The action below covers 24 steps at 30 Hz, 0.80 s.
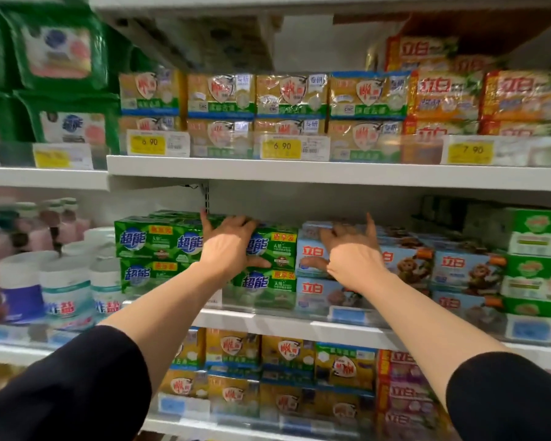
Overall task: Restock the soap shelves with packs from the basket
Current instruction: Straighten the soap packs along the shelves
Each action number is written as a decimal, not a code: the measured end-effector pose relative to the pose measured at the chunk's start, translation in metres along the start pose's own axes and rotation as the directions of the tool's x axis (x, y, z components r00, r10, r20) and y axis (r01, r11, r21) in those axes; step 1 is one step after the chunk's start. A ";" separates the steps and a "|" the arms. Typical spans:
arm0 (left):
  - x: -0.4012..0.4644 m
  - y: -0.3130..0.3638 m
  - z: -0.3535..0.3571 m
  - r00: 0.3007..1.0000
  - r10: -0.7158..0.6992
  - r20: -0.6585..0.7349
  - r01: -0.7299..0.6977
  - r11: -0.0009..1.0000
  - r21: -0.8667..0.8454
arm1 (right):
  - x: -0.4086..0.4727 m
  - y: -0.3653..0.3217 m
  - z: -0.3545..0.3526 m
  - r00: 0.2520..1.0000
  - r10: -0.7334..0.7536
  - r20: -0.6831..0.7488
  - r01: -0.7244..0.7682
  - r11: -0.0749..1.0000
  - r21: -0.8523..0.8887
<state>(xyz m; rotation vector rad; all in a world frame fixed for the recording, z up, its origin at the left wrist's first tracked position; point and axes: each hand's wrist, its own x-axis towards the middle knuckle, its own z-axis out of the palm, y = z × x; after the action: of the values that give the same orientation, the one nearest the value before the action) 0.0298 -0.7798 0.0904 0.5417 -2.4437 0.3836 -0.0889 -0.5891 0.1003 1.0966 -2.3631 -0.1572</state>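
My left hand (228, 246) grips the top green soap pack (274, 249); my right hand (352, 253) clasps the blue pack (312, 249) just right of it. Both look stiff, film-slick and fairly heavy, so I'd hold them by the edges.

Both my arms reach forward and up, black sleeves pushed to the elbows, forearms bare. My left hand (228, 246) is bent back at the wrist, fingers curled over the top of a green plastic-wrapped soap pack (272, 249), thumb stretched along its front. My right hand (352, 253), just beside it, grips a pale blue soap pack (312, 259) the same way, little finger raised.
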 end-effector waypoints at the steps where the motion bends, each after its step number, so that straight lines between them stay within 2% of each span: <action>1: 0.005 -0.001 -0.003 1.000 -0.004 0.019 0.004 1.000 -0.010 | -0.001 0.001 0.000 1.000 -0.007 -0.021 0.007 1.000 0.006; 3: 0.010 -0.002 -0.007 0.999 -0.002 0.040 0.003 1.000 -0.025 | -0.003 0.003 0.002 0.998 -0.013 -0.054 0.014 1.000 0.004; 5: 0.005 -0.005 -0.002 1.000 0.023 -0.011 -0.023 0.999 -0.042 | -0.003 0.005 0.004 0.998 -0.011 -0.066 0.012 1.000 0.013; 8: -0.019 -0.016 0.017 0.963 0.044 -0.267 -0.071 0.993 -0.095 | 0.002 -0.005 0.008 0.976 -0.017 -0.219 0.023 0.999 0.026; 10: -0.038 -0.030 0.029 0.911 -0.040 -0.410 -0.013 0.992 -0.125 | 0.013 -0.021 0.005 0.943 -0.104 -0.317 0.120 0.992 0.032; 12: -0.055 -0.048 0.038 0.861 -0.193 -0.471 0.123 0.977 -0.174 | 0.028 -0.042 0.000 0.944 -0.197 -0.263 0.217 0.975 0.048; 14: -0.068 -0.069 0.043 0.825 -0.357 -0.439 0.286 0.932 -0.222 | 0.042 -0.061 -0.006 0.955 -0.245 -0.166 0.262 0.961 0.088; 16: -0.077 -0.085 0.046 0.830 -0.445 -0.337 0.382 0.893 -0.239 | 0.050 -0.071 -0.011 0.971 -0.234 -0.042 0.237 0.967 0.090; 19: -0.084 -0.092 0.053 0.864 -0.444 -0.239 0.379 0.884 -0.273 | 0.053 -0.074 -0.015 0.982 -0.183 0.051 0.178 0.980 0.085; 24: -0.087 -0.088 0.067 0.880 -0.426 -0.209 0.334 0.869 -0.366 | 0.055 -0.065 -0.023 0.980 -0.199 0.029 0.190 0.961 0.200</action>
<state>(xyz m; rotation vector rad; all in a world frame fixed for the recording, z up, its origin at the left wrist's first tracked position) 0.1012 -0.8574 -0.0021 0.7541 -2.0008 -0.1005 -0.0630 -0.6704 0.1221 1.4355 -2.3489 -0.0191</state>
